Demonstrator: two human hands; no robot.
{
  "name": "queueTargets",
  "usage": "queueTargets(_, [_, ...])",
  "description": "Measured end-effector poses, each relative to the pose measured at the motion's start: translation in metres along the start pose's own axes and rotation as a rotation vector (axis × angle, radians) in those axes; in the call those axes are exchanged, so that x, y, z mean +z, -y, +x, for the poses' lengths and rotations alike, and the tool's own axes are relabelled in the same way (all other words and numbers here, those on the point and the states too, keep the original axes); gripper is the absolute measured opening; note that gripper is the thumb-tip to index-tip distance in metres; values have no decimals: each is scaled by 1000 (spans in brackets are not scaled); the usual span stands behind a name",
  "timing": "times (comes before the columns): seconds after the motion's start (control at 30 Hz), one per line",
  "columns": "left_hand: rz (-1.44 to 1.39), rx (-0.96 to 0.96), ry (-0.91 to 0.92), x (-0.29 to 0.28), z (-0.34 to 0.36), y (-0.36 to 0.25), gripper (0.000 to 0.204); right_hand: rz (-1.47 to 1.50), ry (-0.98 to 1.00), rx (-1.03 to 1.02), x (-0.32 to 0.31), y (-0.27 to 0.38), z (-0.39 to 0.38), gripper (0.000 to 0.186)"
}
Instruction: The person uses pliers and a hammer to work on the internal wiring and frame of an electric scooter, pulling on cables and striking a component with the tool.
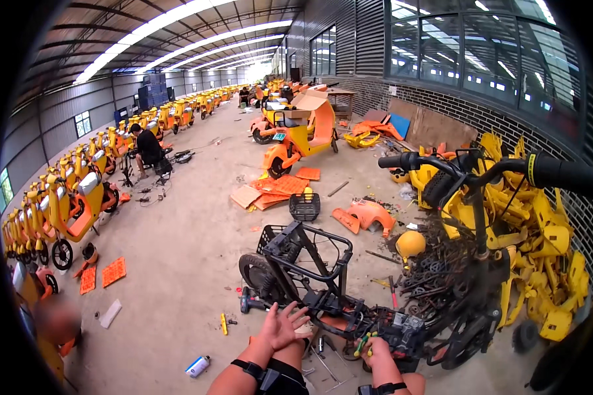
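My left hand [282,329] is open, palm partly up and fingers spread, beside the rear of a stripped black scooter frame [339,276]. My right hand [375,352] grips green-and-yellow pliers [364,342] at the frame's lower deck, next to wiring and black parts [402,332]. A cordless drill [249,299] lies by the rear wheel [254,268]. Metal tools [323,365] and a spray can [197,366] are on the floor near my hands. A yellow-handled item [223,324] lies left of them. The handlebar [481,178] rises at my right.
Rows of yellow scooters [76,207] line the left, where another person [148,148] sits among tools. An orange scooter [303,138], orange panels [273,191] and a black basket [304,207] are ahead. Yellow body parts [550,270] and loose metal pieces [428,280] pile up on the right.
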State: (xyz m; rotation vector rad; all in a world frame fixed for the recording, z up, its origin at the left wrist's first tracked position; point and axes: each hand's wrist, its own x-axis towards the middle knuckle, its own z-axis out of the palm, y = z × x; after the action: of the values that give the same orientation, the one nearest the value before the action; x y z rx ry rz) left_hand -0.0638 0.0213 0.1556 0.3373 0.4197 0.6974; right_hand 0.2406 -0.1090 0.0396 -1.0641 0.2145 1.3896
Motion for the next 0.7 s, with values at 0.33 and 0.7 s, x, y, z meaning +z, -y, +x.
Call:
queueTargets(0.33, [47, -47, -60, -10, 15, 4, 72, 72, -135, -27, -13, 7, 6, 23])
queueTargets(0.7, [266, -49, -86, -14, 13, 10, 70, -3, -78, -17, -2, -4, 7, 27])
